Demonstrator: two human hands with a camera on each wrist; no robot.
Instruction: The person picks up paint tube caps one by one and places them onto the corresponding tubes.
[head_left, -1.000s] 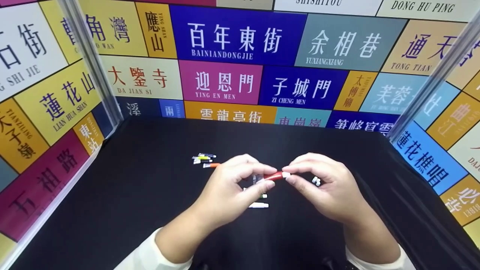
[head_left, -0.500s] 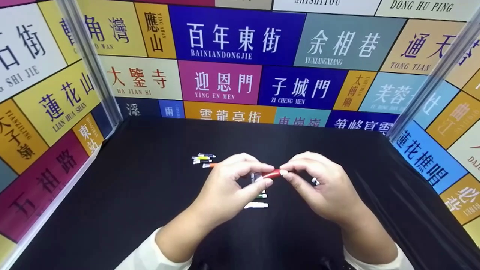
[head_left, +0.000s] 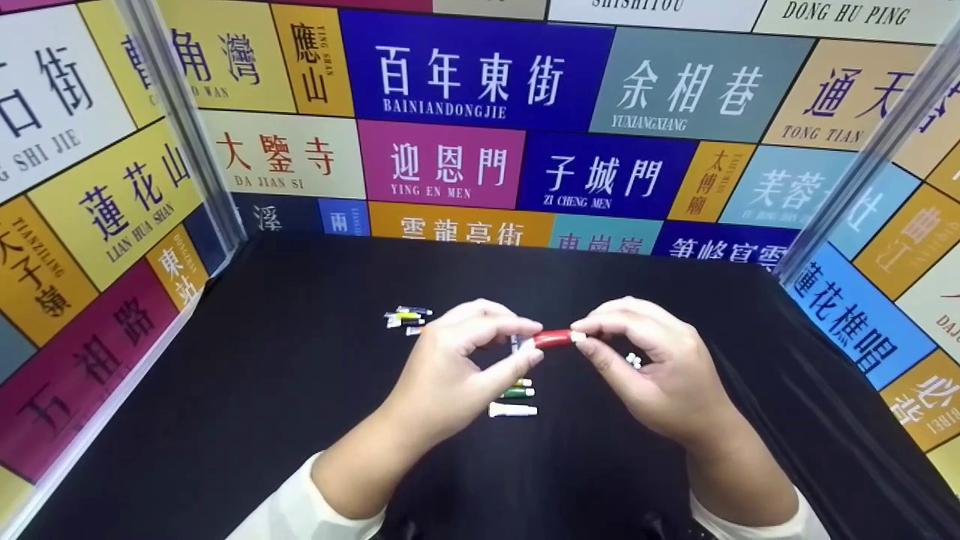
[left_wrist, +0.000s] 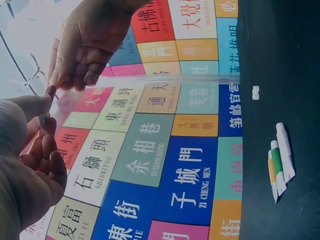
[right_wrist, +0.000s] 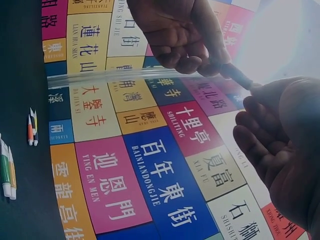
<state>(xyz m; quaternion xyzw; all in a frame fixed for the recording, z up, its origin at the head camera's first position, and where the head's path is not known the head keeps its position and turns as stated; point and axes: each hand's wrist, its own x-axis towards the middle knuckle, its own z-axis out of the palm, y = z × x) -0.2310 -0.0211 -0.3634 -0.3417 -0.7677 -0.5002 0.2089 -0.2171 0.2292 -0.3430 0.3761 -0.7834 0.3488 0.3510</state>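
Note:
A small red paint tube (head_left: 553, 339) is held above the black table between the two hands. My left hand (head_left: 461, 367) pinches its flat end between thumb and fingers. At the other end, my right hand (head_left: 652, 367) pinches the white cap, mostly covered by the fingertips. The tube lies nearly level in the head view; the right wrist view shows its body (right_wrist: 238, 76) bridging the hands. Below them on the table lie a white tube (head_left: 513, 410), a green tube (head_left: 517, 392) and a yellow one (left_wrist: 272, 171). Part of another tube shows behind the left hand.
Several more tubes, including a yellow one (head_left: 406, 316), lie grouped beyond the left hand. Small white pieces (head_left: 634, 361), like caps, rest on the black cloth (head_left: 315, 390) behind the right hand. Panels printed with place names (head_left: 450, 165) stand around the table.
Both hands have risen slightly with the red tube, which now lies more level. More of its body shows between the fingertips, and the hands are a little farther apart.

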